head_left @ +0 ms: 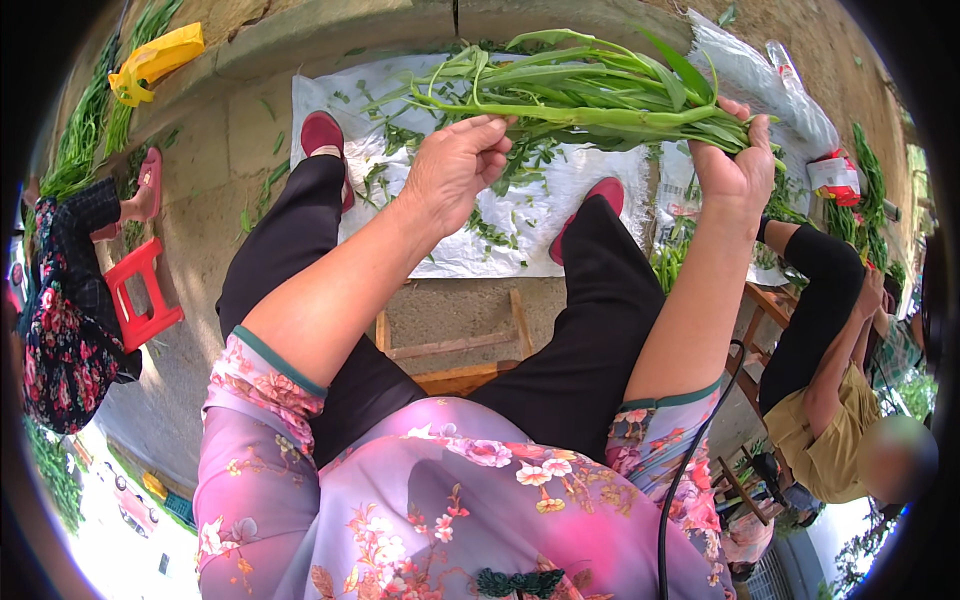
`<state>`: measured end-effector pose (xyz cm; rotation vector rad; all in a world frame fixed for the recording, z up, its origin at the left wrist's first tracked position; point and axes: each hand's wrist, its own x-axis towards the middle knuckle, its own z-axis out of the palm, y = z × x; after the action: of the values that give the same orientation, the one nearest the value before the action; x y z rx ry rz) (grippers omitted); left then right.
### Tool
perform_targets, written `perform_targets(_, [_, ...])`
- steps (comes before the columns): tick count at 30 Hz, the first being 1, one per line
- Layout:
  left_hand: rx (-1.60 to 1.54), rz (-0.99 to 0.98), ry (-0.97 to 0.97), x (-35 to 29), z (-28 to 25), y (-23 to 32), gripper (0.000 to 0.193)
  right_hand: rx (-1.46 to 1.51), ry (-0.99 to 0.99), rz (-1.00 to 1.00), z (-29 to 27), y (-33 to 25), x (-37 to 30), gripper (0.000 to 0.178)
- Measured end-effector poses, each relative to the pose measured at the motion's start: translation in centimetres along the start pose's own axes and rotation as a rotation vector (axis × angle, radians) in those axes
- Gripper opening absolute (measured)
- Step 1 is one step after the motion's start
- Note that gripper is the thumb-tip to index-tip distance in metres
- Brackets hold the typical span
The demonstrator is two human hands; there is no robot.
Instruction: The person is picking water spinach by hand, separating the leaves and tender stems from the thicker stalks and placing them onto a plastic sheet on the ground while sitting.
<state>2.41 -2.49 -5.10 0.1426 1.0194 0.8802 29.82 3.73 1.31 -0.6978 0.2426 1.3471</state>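
Note:
A bundle of long, leafy green stalks [590, 95], which looks like water spinach, is held out sideways above a white woven sheet [450, 255]. My right hand [735, 165] is wrapped round the bundle's right end, its fingers partly hidden by the leaves. At the left end, my left hand [460, 165] is closed, with thumb and forefinger pinched at a thick pale-green stalk along the bundle's near side. Cut bits of greens [490, 232] lie scattered over the sheet, between my red shoes.
Under me is a wooden stool [455, 380]. At left, a person sits by a red plastic stool [145, 290], with a yellow bag [160, 60] on a heap of greens farther off. Another person [820, 430] sits at right, near a red-and-white package [835, 178]. A black cable [690, 450] hangs beside my right arm.

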Motion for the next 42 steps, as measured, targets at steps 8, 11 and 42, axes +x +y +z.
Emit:
perform_targets(8, [0.542, 0.236, 0.107, -1.0, 1.2, 0.0, 0.025, -0.005, -0.03, -0.001, -0.1, -0.1, 0.1, 0.034])
perform_targets(11, [0.613, 0.292, 0.144, -1.0, 1.2, -0.3, 0.026, -0.037, -0.006, -0.035, 0.0, 0.1, 0.0, 0.036])
perform_targets(42, [0.323, 0.075, 0.174, -1.3, 0.7, 1.7, 0.009, -0.118, -0.398, -0.151, 2.7, 2.5, -2.3, 0.04])
